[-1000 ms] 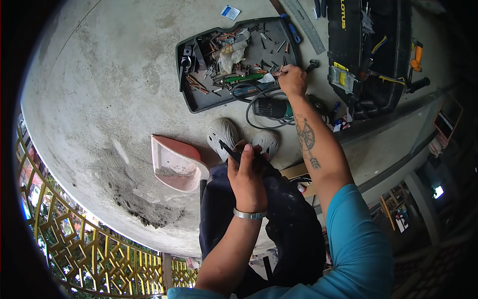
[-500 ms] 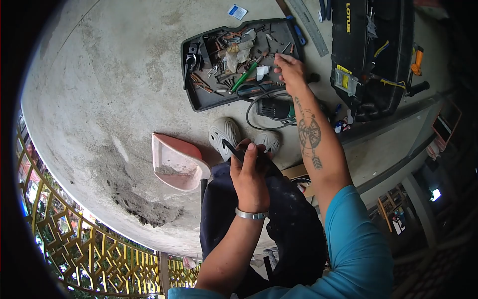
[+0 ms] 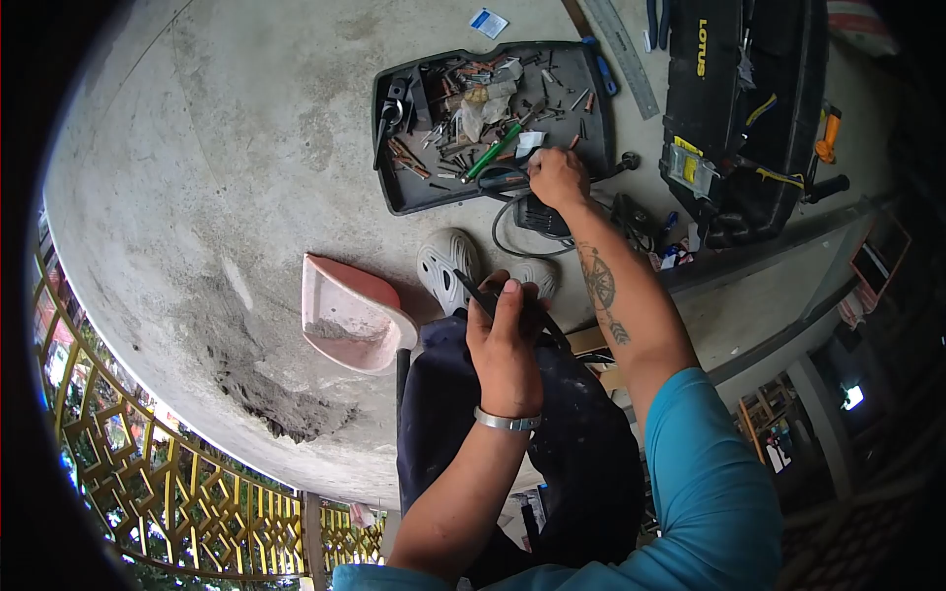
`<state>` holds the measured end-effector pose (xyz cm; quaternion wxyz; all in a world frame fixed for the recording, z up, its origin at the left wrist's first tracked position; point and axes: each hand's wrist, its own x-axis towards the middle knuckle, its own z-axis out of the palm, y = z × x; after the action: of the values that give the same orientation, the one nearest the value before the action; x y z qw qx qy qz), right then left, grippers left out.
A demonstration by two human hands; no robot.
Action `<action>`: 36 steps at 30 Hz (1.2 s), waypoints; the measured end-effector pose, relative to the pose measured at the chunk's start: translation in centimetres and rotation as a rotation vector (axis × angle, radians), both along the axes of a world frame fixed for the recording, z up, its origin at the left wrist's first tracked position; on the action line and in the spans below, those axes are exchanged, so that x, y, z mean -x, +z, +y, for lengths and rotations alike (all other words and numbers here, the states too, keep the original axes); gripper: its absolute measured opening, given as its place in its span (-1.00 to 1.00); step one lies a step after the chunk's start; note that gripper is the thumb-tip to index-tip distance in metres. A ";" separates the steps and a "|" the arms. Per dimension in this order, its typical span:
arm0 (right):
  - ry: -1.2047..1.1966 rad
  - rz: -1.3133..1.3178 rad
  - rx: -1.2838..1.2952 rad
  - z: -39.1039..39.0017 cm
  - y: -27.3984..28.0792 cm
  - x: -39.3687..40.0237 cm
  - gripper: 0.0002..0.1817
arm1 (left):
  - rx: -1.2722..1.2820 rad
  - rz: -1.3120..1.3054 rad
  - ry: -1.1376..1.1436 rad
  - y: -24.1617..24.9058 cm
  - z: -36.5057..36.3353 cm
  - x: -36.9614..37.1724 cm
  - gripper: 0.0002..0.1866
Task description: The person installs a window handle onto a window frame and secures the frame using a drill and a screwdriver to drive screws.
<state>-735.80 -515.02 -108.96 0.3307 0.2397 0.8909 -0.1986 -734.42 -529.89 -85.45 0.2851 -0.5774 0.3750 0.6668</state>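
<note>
My left hand (image 3: 505, 325), with a metal band at its wrist, is wrapped round a dark, thin object (image 3: 469, 288) above my shoes. My right hand (image 3: 559, 177) is at the near right edge of the black tray (image 3: 424, 202), its fingers bent down by a white scrap (image 3: 530, 141). What those fingers hold, if anything, is hidden. In the tray lie a green tool (image 3: 491, 151), screws, copper-coloured pieces and plastic bags. A corded power tool (image 3: 537, 217) sits just below my right hand, partly covered by my wrist.
A pink dustpan (image 3: 360, 315) with grey powder lies left of my shoes, near a heap of grey mix (image 3: 281, 404). At the right is an open black toolbox (image 3: 697, 98), with a metal ruler (image 3: 626, 59) beside it. A yellow railing (image 3: 187, 502) runs along the lower left.
My right hand has moved down and slightly left, from above the tray's right part to its near edge. My left hand keeps its hold. The view has shifted slightly.
</note>
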 end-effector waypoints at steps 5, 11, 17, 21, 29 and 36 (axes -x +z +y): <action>-0.161 0.373 -0.056 -2.1 0.8 2.8 -0.81 | -0.004 -0.006 0.009 -0.1 0.0 0.0 -0.65; 0.032 0.440 0.450 -5.8 1.0 5.0 -0.59 | -0.014 0.016 0.068 0.0 -0.5 0.4 -0.64; 0.367 0.110 0.148 -5.0 2.3 5.7 -0.55 | -0.032 0.006 0.084 0.0 -0.9 0.4 -0.63; 0.249 0.006 -0.090 -4.0 3.4 4.9 -0.66 | -0.041 0.018 0.102 0.0 -1.2 0.5 -0.62; 0.080 0.388 0.095 -2.0 0.8 4.6 -0.63 | -0.052 0.017 0.125 0.4 -1.4 0.7 -0.62; 0.204 0.208 0.062 -1.7 1.9 4.5 -0.74 | -0.059 0.035 0.126 0.4 -1.1 0.7 -0.63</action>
<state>-740.26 -516.75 -107.04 0.2622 0.1155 0.9336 -0.2152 -735.08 -530.94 -85.05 0.2530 -0.5796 0.3231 0.7040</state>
